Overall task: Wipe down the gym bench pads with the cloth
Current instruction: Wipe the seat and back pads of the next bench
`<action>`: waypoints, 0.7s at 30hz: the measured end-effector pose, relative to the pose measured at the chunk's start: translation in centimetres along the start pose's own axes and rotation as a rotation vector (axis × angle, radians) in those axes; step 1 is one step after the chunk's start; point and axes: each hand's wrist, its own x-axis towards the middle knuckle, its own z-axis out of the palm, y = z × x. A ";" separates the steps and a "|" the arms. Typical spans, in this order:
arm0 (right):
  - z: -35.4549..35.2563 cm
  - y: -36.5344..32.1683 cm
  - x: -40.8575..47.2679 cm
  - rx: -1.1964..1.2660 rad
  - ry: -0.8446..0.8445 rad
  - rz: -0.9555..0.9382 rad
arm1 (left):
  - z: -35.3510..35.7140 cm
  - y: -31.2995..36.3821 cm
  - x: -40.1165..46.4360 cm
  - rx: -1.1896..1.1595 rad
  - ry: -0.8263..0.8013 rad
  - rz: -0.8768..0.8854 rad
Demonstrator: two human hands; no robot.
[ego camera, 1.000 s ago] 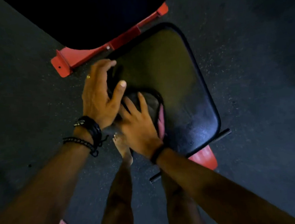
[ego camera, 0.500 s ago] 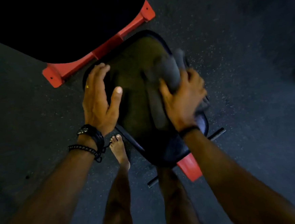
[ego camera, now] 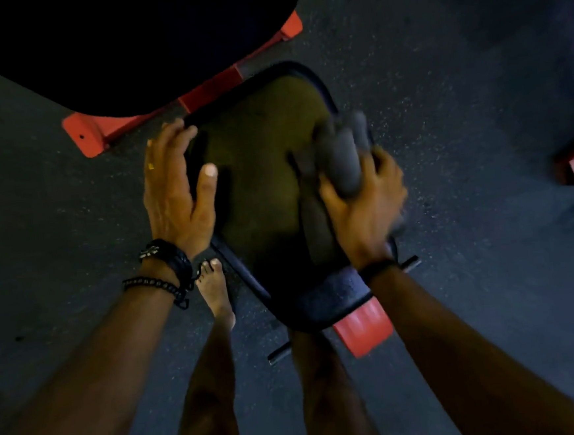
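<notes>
Dim, deep shadows (top), motion blur

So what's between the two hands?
In the head view, only bare seat pad lies between the left hand and the right hand, which grips the cloth.

Counting what is showing from the head view
Two hands are showing, left hand [ego camera: 173,188] and right hand [ego camera: 364,208], one cloth [ego camera: 339,158], one seat pad [ego camera: 266,184], one bare foot [ego camera: 216,291]
</notes>
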 end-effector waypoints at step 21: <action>5.5 -13.5 1.0 -0.055 -0.164 -0.501 | -3.3 -2.6 -0.3 -0.149 0.150 -0.177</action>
